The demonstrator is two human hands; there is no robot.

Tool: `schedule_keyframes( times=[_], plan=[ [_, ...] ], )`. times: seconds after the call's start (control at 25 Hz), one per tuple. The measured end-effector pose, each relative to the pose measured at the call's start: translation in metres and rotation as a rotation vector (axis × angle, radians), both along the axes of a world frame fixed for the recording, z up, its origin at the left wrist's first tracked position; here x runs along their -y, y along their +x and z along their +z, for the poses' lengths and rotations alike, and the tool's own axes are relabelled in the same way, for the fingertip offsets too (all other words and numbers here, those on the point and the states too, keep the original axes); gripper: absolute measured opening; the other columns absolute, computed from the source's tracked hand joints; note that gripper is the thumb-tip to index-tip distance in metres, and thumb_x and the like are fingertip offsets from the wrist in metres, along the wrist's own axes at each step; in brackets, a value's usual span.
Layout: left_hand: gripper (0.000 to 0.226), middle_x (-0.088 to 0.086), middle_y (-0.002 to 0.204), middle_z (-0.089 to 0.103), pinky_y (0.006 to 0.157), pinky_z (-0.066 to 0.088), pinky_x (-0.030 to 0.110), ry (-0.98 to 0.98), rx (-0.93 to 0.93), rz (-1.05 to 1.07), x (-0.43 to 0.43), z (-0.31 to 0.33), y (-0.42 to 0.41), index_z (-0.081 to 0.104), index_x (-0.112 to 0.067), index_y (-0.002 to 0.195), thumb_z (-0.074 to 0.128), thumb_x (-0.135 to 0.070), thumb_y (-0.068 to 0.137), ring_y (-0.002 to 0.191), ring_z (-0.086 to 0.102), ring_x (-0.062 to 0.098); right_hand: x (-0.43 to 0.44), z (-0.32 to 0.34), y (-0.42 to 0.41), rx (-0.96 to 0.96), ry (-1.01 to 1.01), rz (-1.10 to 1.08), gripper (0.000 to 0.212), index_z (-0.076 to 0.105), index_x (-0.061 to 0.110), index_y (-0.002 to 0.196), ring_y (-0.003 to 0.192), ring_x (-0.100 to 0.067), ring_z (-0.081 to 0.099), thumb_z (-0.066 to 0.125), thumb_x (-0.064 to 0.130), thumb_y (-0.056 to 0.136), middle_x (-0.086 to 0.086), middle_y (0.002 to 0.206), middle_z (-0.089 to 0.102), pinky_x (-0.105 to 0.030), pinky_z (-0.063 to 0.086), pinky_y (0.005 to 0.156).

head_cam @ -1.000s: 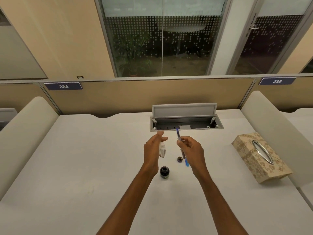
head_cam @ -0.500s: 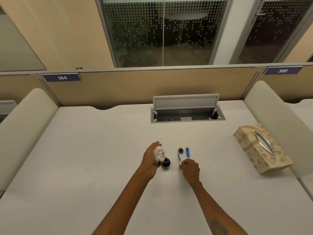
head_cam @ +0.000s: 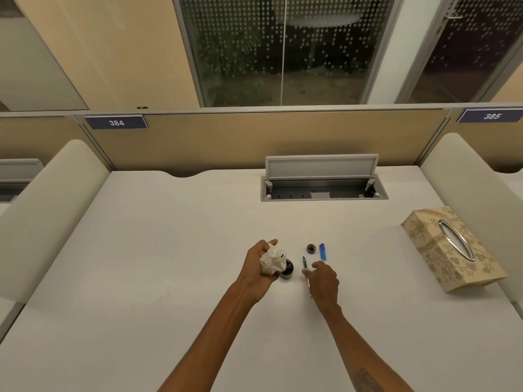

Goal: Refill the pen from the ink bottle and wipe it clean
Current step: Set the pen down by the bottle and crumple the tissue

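Note:
My left hand [head_cam: 256,268] is closed around a crumpled white tissue [head_cam: 272,261], right beside the small dark ink bottle [head_cam: 288,269] that stands open on the white desk [head_cam: 169,250]. My right hand [head_cam: 325,280] rests low on the desk with the pen [head_cam: 305,268] under its fingers; the pen's blue tip points away from me. The bottle's dark round cap [head_cam: 311,248] and the blue pen cap [head_cam: 322,251] lie just beyond the right hand.
A patterned tissue box [head_cam: 450,247] sits at the right. An open cable tray with a raised lid [head_cam: 322,179] is set into the desk at the back. Padded dividers flank the desk on both sides.
Both hands came down from mid-air to the desk. The right hand lowered the pen onto the desk; the left hand with the tissue settled beside the ink bottle.

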State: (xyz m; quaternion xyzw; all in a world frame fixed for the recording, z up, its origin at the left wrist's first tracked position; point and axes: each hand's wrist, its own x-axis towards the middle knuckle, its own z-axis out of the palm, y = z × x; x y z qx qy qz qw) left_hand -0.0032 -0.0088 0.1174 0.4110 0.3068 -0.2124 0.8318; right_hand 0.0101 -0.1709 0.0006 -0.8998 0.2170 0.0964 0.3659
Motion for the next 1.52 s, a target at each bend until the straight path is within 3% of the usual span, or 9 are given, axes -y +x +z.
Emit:
schedule_keyframes(
  times=[0.16,0.28,0.44,0.64,0.92,1.0,1.08,1.32,1.52],
  plan=[
    [0.030,0.006,0.091,0.063,0.068,0.044,0.027,-0.025,0.042,0.049,-0.006,0.004,0.001,0.064,-0.014,0.112,0.049,-0.020,0.086,0.076,0.060,0.019,-0.015,0.049,0.002,0.297,0.389,-0.008,0.029,0.069,0.016,0.106,0.086,-0.016,0.069,0.059,0.041,0.094,-0.001,0.095,0.072,-0.024,0.051,0.072],
    [0.029,0.007,0.100,0.068,0.075,0.051,0.033,0.012,0.108,0.120,-0.014,0.004,-0.001,0.064,-0.014,0.115,0.051,-0.030,0.095,0.082,0.066,0.021,-0.032,0.085,0.001,0.237,0.677,0.397,0.044,0.060,0.023,0.129,0.087,-0.001,0.068,0.063,0.044,0.090,0.013,0.108,0.069,-0.020,0.056,0.067],
    [0.036,0.011,0.113,0.069,0.070,0.059,0.034,0.088,0.177,0.139,-0.026,0.008,-0.009,0.062,-0.015,0.119,0.042,-0.039,0.102,0.095,0.071,0.026,-0.066,0.104,-0.005,0.304,0.560,0.601,0.046,0.057,0.046,0.126,0.094,-0.001,0.063,0.073,0.039,0.083,0.031,0.113,0.058,-0.012,0.054,0.072],
    [0.035,0.013,0.123,0.066,0.093,0.056,0.037,0.237,0.351,0.137,-0.054,0.008,-0.028,0.060,-0.010,0.127,0.044,-0.029,0.103,0.115,0.063,0.030,-0.092,0.112,-0.002,0.453,0.517,0.523,0.042,0.063,0.066,0.096,0.092,0.000,0.064,0.068,0.025,0.090,0.023,0.101,0.065,-0.013,0.053,0.076],
    [0.043,-0.005,0.125,0.068,0.097,0.053,0.028,0.668,0.550,0.121,-0.095,0.010,-0.055,0.065,-0.022,0.128,0.073,-0.026,0.086,0.111,0.065,0.011,-0.132,0.129,-0.015,0.404,0.859,0.288,0.022,0.077,0.032,0.089,0.089,-0.016,0.073,0.065,0.014,0.090,0.007,0.093,0.075,-0.021,0.058,0.065],
    [0.033,-0.004,0.112,0.075,0.090,0.057,0.028,0.628,0.542,0.234,-0.109,0.012,-0.064,0.072,-0.020,0.118,0.075,-0.022,0.085,0.103,0.071,0.013,-0.140,0.136,-0.019,0.329,0.913,0.397,0.014,0.077,0.023,0.096,0.094,-0.022,0.073,0.067,0.021,0.086,0.001,0.100,0.076,-0.023,0.058,0.070],
    [0.026,0.001,0.100,0.078,0.084,0.059,0.026,0.558,0.517,0.331,-0.124,0.015,-0.071,0.076,-0.016,0.108,0.077,-0.019,0.083,0.096,0.074,0.017,-0.142,0.145,-0.021,0.241,0.949,0.603,0.028,0.076,0.021,0.107,0.100,-0.019,0.072,0.071,0.032,0.081,0.003,0.109,0.074,-0.021,0.058,0.076],
    [0.014,0.010,0.093,0.078,0.076,0.057,0.020,0.413,0.432,0.473,-0.148,0.018,-0.105,0.079,-0.012,0.091,0.081,-0.014,0.077,0.090,0.075,0.021,-0.152,0.164,-0.020,0.169,0.734,1.003,0.028,0.073,0.033,0.111,0.095,-0.012,0.071,0.076,0.032,0.083,0.015,0.106,0.071,-0.015,0.055,0.076],
    [0.011,0.009,0.091,0.078,0.072,0.058,0.018,0.369,0.311,0.694,-0.151,0.014,-0.148,0.080,-0.016,0.082,0.085,-0.014,0.072,0.088,0.075,0.020,-0.177,0.159,-0.043,0.134,0.625,1.246,0.042,0.063,0.048,0.122,0.098,-0.003,0.066,0.073,0.048,0.082,0.019,0.109,0.064,-0.012,0.053,0.078]
  ],
)
